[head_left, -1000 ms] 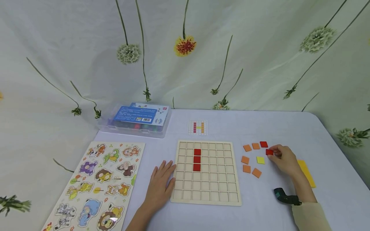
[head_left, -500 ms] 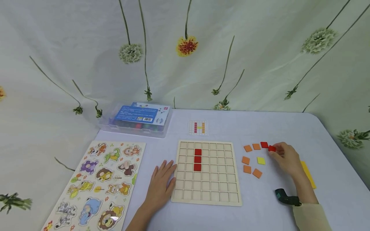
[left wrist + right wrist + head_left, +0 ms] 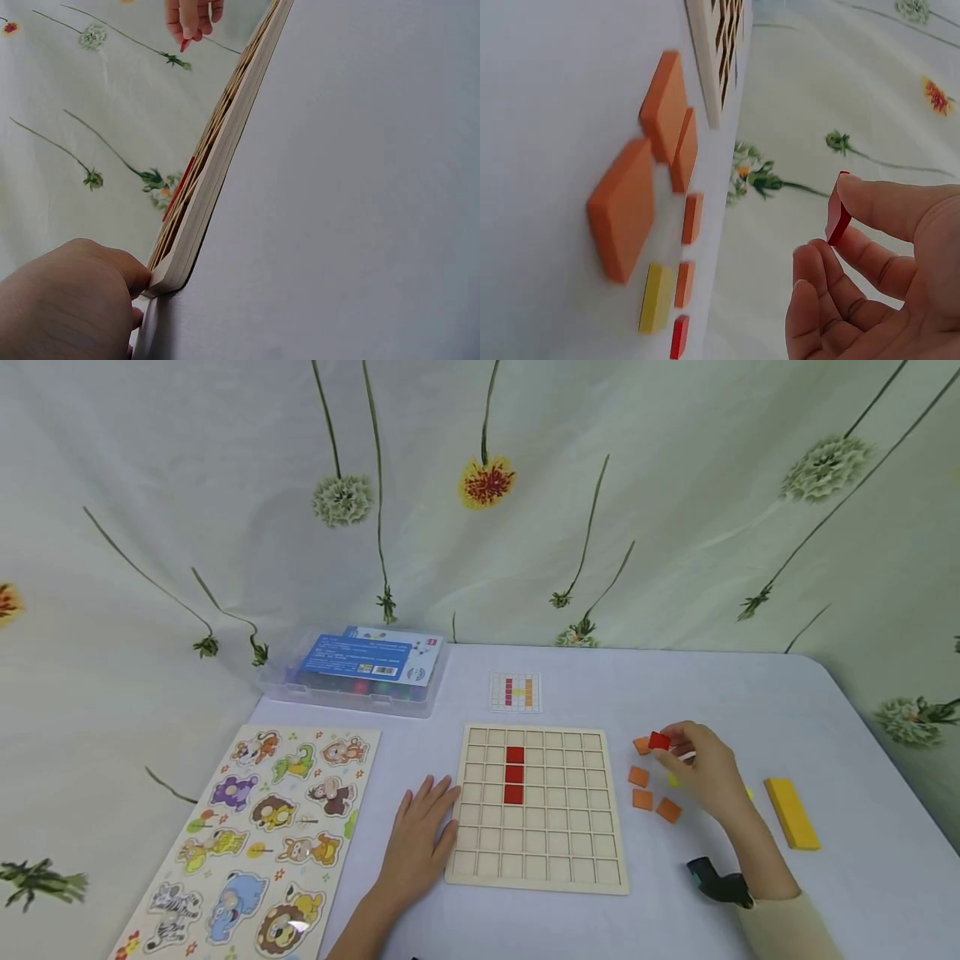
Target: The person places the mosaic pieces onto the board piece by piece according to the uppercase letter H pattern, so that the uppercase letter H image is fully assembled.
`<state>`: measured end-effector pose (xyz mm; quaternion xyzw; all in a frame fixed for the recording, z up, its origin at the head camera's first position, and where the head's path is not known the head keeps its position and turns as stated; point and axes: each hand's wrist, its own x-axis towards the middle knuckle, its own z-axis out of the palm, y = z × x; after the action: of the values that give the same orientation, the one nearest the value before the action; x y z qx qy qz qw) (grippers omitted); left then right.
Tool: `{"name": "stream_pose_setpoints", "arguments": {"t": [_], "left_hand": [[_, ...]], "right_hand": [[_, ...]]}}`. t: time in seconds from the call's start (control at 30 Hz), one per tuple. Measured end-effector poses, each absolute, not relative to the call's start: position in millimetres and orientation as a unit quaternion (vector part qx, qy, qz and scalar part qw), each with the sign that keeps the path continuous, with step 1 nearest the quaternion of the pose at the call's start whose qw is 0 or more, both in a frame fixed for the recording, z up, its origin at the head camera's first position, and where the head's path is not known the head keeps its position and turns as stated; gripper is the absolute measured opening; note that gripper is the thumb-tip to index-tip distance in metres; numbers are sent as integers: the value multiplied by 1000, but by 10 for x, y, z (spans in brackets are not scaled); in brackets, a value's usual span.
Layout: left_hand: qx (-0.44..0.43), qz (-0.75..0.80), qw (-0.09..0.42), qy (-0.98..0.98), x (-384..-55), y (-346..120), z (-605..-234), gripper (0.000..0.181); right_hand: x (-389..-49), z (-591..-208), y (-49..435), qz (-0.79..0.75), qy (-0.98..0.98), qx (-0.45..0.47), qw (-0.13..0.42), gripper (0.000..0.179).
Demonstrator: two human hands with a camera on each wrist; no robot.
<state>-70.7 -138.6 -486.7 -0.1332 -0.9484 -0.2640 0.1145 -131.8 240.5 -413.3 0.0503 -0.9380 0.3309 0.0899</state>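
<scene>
Crossing leftward above the loose pieces, the red tile [image 3: 659,741] has been carried nearer to the grid board [image 3: 557,800] than half a second ago, when it was held over by the second red tile [image 3: 679,337]. By this, the placing may be judged to be in mid-transfer: the piece has been picked up but is not yet seated in a cell. Three red squares [image 3: 513,775] are set in one column of the board.

The held tile is pinched between the thumb and index finger of the right hand [image 3: 703,764], with its far end left jutting past them; the other fingers are bent. It is held clear of the bench [image 3: 600,927], and an orange tile [image 3: 641,745] is partly covered by it in the head view. The left hand [image 3: 418,839] is rested at the board's left edge, its fingers extended, its thumb touching the rim.
</scene>
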Motion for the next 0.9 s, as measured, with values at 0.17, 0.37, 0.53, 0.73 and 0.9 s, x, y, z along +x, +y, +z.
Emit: {"name": "stream_pose_setpoints", "arguments": {"t": [0.17,0.37,0.53,0.73,0.9], "left_hand": [[-133,-266,116,-948,-706,-1386,-4860,44],[-137,-266,126,-946,-706,-1392,-4869,44],[-137,-265,128,-946,-706,-1396,-4877,44],[-137,-265,128,-946,-705,-1397,-4887,44],[-138,-266,127,-946,-709,-1399,-4902,44]], "right_hand": [[-1283,-4103,2115,339,-932,94,83,28],[-1212,-4081,1790,353,-919,156,82,25],[-1165,-4099,1522,343,-917,194,68,26],[-1113,-4122,1211,318,-926,201,31,24],[-1072,-4173,1021,305,-930,205,-7,23]]}}
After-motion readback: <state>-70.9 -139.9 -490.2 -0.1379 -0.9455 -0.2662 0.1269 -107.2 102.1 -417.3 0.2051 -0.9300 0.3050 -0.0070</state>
